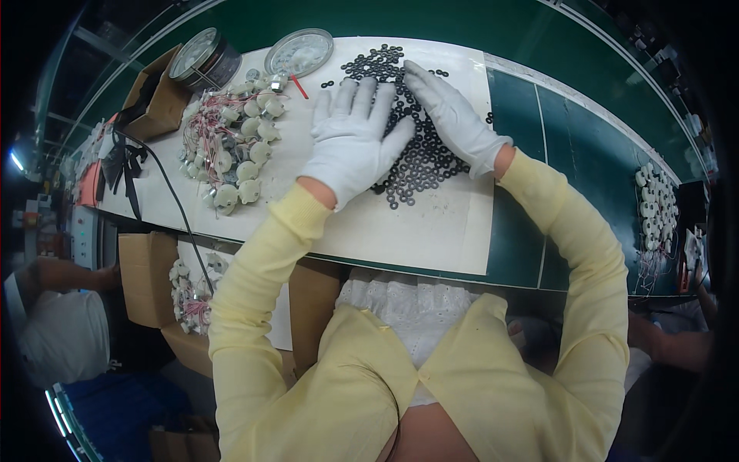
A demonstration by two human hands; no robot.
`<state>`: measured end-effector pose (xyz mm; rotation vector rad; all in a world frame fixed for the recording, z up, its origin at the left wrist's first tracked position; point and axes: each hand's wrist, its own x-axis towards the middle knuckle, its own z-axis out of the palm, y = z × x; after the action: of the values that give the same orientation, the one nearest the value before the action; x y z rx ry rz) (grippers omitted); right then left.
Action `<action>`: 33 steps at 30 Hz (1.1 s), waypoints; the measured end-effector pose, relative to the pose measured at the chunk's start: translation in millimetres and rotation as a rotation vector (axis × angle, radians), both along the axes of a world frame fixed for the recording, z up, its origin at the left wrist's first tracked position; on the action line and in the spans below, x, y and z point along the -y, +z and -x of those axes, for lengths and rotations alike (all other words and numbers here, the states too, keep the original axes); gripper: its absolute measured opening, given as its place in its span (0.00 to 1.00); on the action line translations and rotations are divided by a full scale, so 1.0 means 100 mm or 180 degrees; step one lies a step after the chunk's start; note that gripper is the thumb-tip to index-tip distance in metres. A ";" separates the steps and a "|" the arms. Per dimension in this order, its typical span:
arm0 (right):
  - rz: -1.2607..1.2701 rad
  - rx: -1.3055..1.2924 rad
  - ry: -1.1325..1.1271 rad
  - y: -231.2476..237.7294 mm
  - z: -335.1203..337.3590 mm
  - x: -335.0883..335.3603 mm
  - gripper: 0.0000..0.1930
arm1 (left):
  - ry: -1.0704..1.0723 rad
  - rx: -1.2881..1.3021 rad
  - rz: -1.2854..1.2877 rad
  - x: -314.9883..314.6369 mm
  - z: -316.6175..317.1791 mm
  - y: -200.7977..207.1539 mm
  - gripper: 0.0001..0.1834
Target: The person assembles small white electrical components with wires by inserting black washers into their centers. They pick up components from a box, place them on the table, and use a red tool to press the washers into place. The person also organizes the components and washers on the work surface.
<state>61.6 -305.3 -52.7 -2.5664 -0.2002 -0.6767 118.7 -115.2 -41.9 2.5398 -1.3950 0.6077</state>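
Observation:
Both my hands wear white gloves and rest over a spread of small black rings [416, 171] on the white sheet of the bench. My left hand [352, 142] lies palm down with its fingers apart, over the left side of the rings. On the right side, my right hand [456, 115] is stretched out and slanted, its fingers close together and its edge against the rings. Neither hand grips anything that I can see. Some rings are hidden beneath the gloves. Further rings [375, 61] lie beyond my fingertips.
Left of my hands is a heap of small motors with white caps and reddish wires [235, 146]. Behind it stand a round tin [204, 58], a shallow clear dish [299, 51] and a cardboard box [158, 96]. More wired parts [656, 208] lie far right. A black cable [177, 196] crosses the bench edge.

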 end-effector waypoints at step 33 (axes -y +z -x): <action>0.1790 0.0082 -0.0496 0.28 0.36 -0.25 0.22 | 0.0154 -0.0003 0.0545 -0.30 0.30 -0.02 0.22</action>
<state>26.0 -279.8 -25.1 -3.1370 -0.2260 -0.8010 89.1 -85.6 -43.7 2.4442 -1.2276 0.7022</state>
